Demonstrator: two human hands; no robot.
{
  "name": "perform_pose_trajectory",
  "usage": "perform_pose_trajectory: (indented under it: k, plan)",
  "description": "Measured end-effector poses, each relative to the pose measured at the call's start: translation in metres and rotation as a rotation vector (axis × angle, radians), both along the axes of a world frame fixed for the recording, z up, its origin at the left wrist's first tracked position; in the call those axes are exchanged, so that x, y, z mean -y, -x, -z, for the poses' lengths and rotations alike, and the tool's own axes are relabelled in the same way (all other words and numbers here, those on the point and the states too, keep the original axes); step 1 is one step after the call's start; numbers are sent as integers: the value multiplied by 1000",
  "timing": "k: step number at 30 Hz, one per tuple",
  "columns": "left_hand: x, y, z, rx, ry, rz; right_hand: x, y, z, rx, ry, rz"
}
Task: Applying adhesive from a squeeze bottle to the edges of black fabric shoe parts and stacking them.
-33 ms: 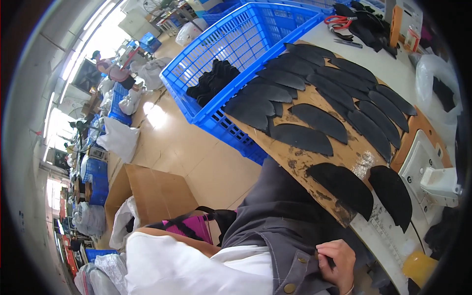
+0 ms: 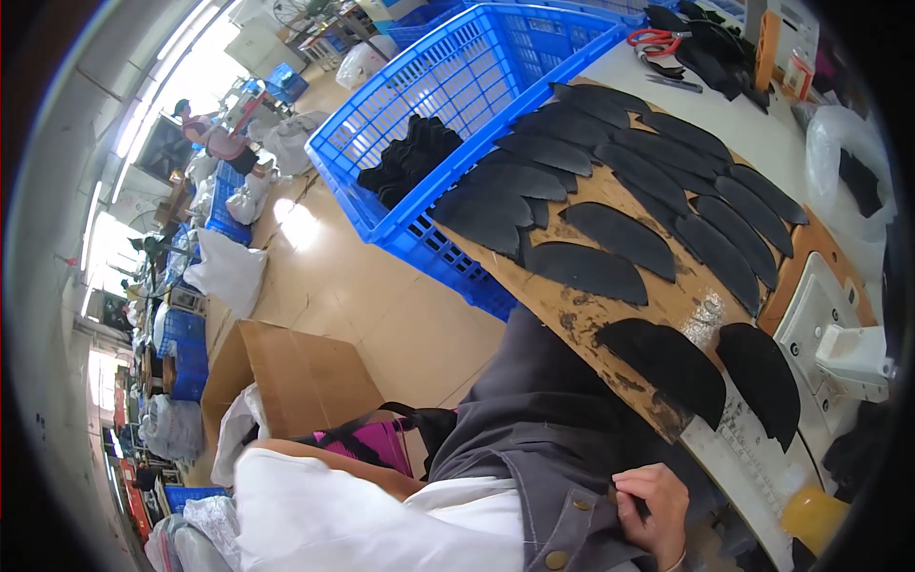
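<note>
Nothing moved, one hand (image 2: 653, 510), two red scissors (image 2: 656, 40)

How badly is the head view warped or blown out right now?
Head view: strong fisheye bend with a dark rim; windows at upper left are blown out, a sun patch glares on the floor; the black pieces on the board and the blue crate stay sharp.

Only one of the hands (image 2: 654, 510) shows, low by the picture's bottom edge, fingers curled against dark cloth; what it pinches is too small to tell. The blue basket (image 2: 457, 86) hides the table's far-left corner.
</note>
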State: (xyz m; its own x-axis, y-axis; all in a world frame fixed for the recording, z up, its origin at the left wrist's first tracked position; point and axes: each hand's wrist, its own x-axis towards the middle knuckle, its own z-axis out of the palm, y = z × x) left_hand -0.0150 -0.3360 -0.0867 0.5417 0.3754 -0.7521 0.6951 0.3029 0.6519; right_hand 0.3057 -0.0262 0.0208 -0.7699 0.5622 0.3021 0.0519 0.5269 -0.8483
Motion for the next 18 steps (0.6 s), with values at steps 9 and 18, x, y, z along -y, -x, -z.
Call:
perform_pose_trajectory:
  k: [9,18]
  plan:
    - [-92,83,47,-508,-307,-267,7,28,14,27,2,38]
    - [-91,73,116,-451,18,35,13,5,17,12,51,120]
